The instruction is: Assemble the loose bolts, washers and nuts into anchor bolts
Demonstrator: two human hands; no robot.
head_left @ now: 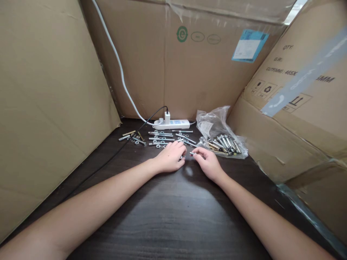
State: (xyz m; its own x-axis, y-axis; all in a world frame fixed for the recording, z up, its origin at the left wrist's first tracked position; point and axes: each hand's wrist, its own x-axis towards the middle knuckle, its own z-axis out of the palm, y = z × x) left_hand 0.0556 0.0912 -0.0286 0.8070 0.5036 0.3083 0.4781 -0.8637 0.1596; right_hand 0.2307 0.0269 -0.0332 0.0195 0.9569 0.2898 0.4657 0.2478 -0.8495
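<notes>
Head view: bolt (192,154) in pinch of right hand (208,164), axis apparently crosswise, tip leftward.

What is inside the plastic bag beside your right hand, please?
The bag holds a bundle of metal bolts at its near end and a white slip. Crumpled film hides anything beneath them.

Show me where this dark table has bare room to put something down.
Widest free patch: the table between the two forearms. Another lies left of the black cable, along the cardboard box. Crowded: the back strip, with bolts and washers, power strip and plastic bag, just beyond the left hand and right hand.
</notes>
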